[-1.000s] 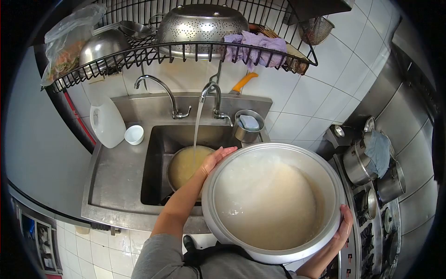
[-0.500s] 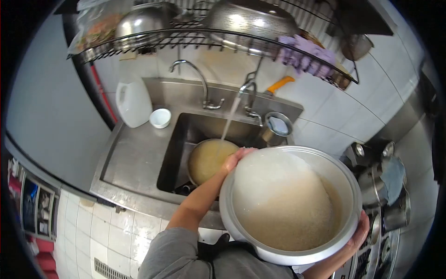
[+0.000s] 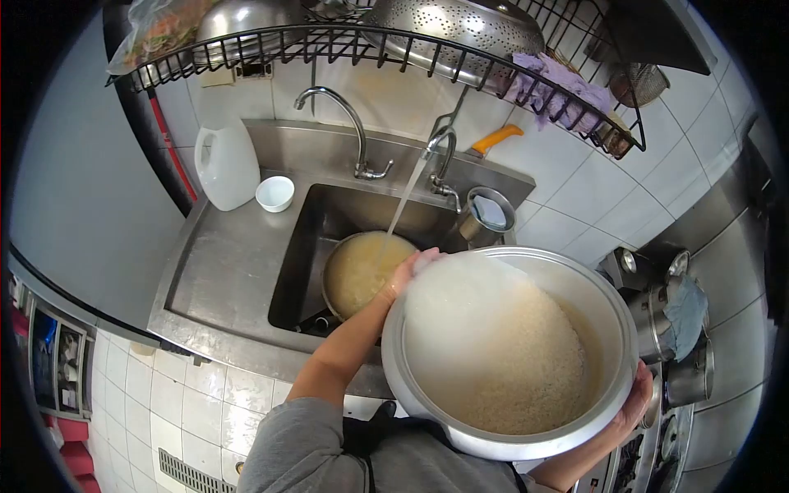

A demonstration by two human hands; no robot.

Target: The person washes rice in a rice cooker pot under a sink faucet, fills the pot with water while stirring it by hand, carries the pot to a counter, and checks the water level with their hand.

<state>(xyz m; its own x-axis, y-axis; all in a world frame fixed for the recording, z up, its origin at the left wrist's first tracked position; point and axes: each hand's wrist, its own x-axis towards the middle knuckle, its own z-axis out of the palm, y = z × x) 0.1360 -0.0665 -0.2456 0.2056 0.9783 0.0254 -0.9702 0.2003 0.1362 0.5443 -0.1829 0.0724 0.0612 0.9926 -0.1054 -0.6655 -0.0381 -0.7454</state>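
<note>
Both my hands carry a large round metal pot at the sink's right front. Wet rice is heaped inside, with cloudy whitish water toward the left side. My left hand is closed on the pot's far left rim. My right hand grips the lower right side, its fingers partly hidden beneath. In the sink stands a pan of cloudy yellowish liquid. Water streams from the right faucet into that pan.
A white plastic jug and a small white bowl stand on the left counter. Right of the faucet are a metal cup with a sponge and an orange-handled knife. A wire rack overhangs the sink; pots stand at right.
The view has shifted slightly, so the sink and counter appear a little further left. The pot stays in both my hands, and the rice and cloudy water inside show more sharply. Water keeps running.
</note>
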